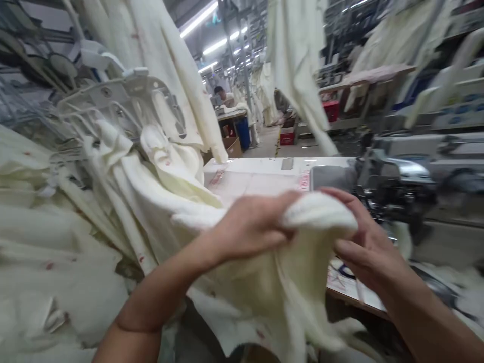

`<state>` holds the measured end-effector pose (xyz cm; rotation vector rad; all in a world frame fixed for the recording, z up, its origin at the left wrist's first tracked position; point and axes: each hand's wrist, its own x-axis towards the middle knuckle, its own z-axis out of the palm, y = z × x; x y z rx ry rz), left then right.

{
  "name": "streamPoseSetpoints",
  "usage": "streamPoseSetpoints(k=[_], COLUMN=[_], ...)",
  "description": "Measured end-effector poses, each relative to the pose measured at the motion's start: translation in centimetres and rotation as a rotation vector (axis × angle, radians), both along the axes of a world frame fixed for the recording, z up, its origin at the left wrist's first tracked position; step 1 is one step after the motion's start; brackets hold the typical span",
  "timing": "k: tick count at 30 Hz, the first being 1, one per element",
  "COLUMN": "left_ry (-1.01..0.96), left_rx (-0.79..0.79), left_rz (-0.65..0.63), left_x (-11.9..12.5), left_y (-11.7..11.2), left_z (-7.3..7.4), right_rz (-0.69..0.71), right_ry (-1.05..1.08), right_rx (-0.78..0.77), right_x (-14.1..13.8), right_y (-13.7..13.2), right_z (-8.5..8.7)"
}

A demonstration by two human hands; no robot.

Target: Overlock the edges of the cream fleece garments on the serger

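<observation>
A cream-coloured garment piece (302,267) hangs down between my hands, its upper edge folded over in a thick rounded band. My left hand (257,222) grips the left end of that edge, fingers closed round the cloth. At the right end, my right hand (363,237) pinches the same edge between thumb and fingers. Leftward, the cloth runs toward more cream fabric (166,171) held in a grey hanger clamp (121,101). Just beyond my right hand stands a sewing machine (397,176), partly blurred.
A white worktable (257,176) lies behind the cloth. Hanging cream garments (45,252) crowd the left, and another hanging piece (298,60) droops over the table's far side. A person (223,96) sits farther back. Red boxes (288,133) stand by the aisle.
</observation>
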<state>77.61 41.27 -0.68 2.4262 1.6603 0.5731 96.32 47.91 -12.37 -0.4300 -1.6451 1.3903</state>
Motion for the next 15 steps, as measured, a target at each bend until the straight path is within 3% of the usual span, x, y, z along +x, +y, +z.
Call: streamPoseSetpoints(k=[3, 5, 8, 10, 13, 15], left_ry=[-0.046, 0.005, 0.241, 0.318, 0.118, 0.026], left_rx=[0.303, 0.386, 0.359, 0.276, 0.145, 0.262], left_rz=[0.063, 0.142, 0.181, 0.210, 0.215, 0.288], left_x=[1.4, 1.1, -0.3, -1.5, -2.1, -1.0], left_y=[2.9, 4.0, 5.4, 6.7, 9.4, 11.0], left_z=[3.8, 4.4, 2.6, 0.9, -0.4, -0.9], right_rz=[0.236, 0.166, -0.091, -0.149, -0.223, -0.351], right_ry=[-0.289, -0.542, -0.774, -0.862, -0.915, -0.892], right_rx=[-0.005, -0.008, 0.040, 0.096, 0.248, 0.341], right_x=[3.5, 5.2, 7.5, 9.0, 10.7, 11.0], right_y=[-0.4, -1.9, -4.0, -4.3, -2.8, -1.0], right_z=[-0.8, -2.5, -4.3, -4.1, -2.4, -1.2])
